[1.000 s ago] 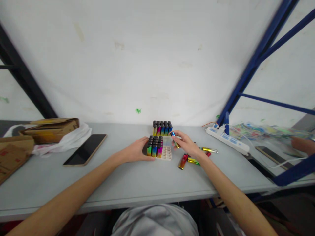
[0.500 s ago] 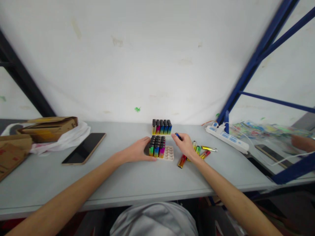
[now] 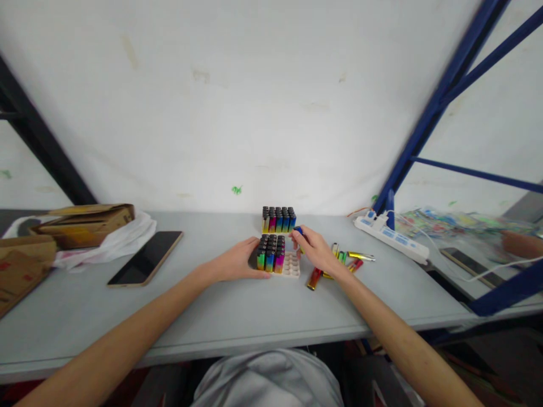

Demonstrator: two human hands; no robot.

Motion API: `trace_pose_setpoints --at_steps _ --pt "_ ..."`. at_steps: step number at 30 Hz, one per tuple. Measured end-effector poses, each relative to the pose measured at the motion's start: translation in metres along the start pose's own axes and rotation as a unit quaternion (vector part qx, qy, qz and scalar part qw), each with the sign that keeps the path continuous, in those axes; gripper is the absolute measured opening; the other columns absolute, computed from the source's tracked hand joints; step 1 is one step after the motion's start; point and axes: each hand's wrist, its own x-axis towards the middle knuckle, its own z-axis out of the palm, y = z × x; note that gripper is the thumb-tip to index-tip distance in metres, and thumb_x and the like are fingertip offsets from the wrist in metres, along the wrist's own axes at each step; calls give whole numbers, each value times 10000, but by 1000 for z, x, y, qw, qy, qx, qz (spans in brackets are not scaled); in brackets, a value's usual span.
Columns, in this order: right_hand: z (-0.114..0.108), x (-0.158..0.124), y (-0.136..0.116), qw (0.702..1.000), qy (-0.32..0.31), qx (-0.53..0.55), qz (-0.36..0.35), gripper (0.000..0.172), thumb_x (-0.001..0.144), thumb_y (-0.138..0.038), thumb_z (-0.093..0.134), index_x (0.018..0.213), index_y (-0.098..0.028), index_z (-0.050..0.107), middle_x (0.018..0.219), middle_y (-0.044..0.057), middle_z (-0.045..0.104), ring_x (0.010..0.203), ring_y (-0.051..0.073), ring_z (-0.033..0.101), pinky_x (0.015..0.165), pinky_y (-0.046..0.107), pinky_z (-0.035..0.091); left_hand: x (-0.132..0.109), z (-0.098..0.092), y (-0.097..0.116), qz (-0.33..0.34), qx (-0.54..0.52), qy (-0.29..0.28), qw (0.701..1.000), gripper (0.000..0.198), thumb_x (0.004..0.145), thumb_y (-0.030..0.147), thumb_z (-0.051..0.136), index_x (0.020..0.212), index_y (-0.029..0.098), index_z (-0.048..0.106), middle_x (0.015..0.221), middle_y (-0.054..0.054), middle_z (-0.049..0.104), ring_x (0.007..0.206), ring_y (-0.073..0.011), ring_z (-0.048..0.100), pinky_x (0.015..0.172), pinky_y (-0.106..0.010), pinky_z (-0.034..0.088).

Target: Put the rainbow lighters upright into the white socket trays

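A pale tray point(image 3: 291, 265) with round hollows lies on the table, its left part filled with upright black-topped lighters point(image 3: 270, 254) in several colours. My left hand point(image 3: 241, 259) is wrapped round the left side of this block of lighters. Above the tray's right part, my right hand point(image 3: 311, 246) pinches a blue lighter point(image 3: 298, 230). Behind the tray stands a full block of upright lighters point(image 3: 279, 219). Several loose lighters, red, green and yellow, lie to the right of the tray, among them a red one point(image 3: 314, 278).
A phone point(image 3: 146, 258) lies at the left, beside cardboard boxes point(image 3: 89, 225) and a white plastic bag point(image 3: 142, 227). At the right are a power strip point(image 3: 396, 240), a blue metal frame point(image 3: 424, 133), another phone point(image 3: 470, 268) and another person's hand point(image 3: 517, 245).
My right hand has moved left with the blue lighter, to just above the tray's bare hollows. My left hand has stayed at the block's left side.
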Motion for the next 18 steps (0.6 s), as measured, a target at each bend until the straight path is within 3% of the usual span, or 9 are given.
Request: trace_pose_setpoints --at_steps 3,6,14,18 --pt "0 1 3 997 6 -61 -43 441 1070 -564 421 853 -215 583 874 45 639 807 196 591 737 308 447 0 -1 0 -4 -4 -4 1000 791 716 612 857 1361 216 627 1338 -115 700 1245 -367 649 1132 -496 499" --pt "0 1 6 993 -3 -115 -40 445 1083 -539 429 790 -223 541 728 10 600 683 184 541 687 308 397 0 -1 2 -10 -9 -10 1000 809 722 599 858 1379 196 613 1359 -128 686 1258 -367 636 1142 -508 485" --pt "4 3 16 987 -80 -126 -55 359 1070 -479 520 822 -226 580 782 44 664 693 196 573 716 314 424 -1 -1 2 -10 -10 -8 1000 795 725 592 860 1368 191 620 1344 -121 692 1236 -371 646 1124 -494 501" --pt "0 5 14 982 -98 -144 -74 332 1055 -464 556 867 -206 648 851 77 688 784 218 596 800 345 475 -1 -1 1 -11 -14 -10 1000 810 726 623 850 1369 192 615 1341 -115 693 1249 -365 646 1131 -479 499"
